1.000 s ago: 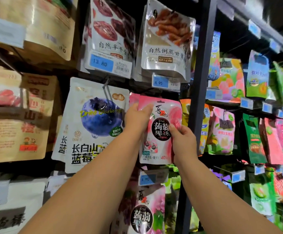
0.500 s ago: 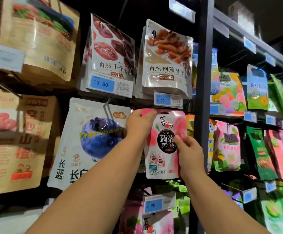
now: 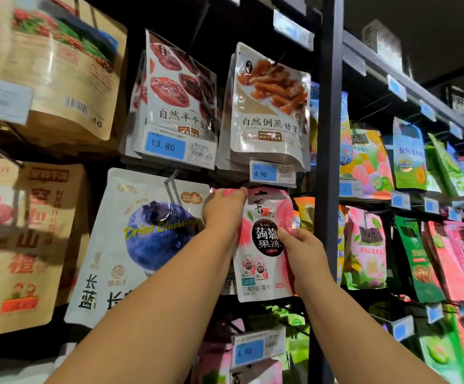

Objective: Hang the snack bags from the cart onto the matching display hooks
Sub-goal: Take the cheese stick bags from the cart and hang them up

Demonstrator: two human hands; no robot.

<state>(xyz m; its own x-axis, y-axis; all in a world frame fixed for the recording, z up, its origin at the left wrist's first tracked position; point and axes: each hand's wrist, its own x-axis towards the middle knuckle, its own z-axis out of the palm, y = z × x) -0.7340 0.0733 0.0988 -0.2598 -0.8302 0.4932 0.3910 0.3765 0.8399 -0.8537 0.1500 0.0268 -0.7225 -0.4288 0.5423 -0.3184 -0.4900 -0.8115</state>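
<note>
Gripping pink jelly bag point(image 3: 262, 245), left hand point(image 3: 221, 210) top corner, right hand point(image 3: 302, 252) right edge, hook hidden.

I stand in a shop aisle: snack bags point(image 3: 269, 106) hang across the frame, blue price tags point(image 3: 265, 173) clipped beneath, centre.

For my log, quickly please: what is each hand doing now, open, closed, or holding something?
Left hand: holds the pink bag at its top.
Right hand: holds the same bag at its right edge.
</note>
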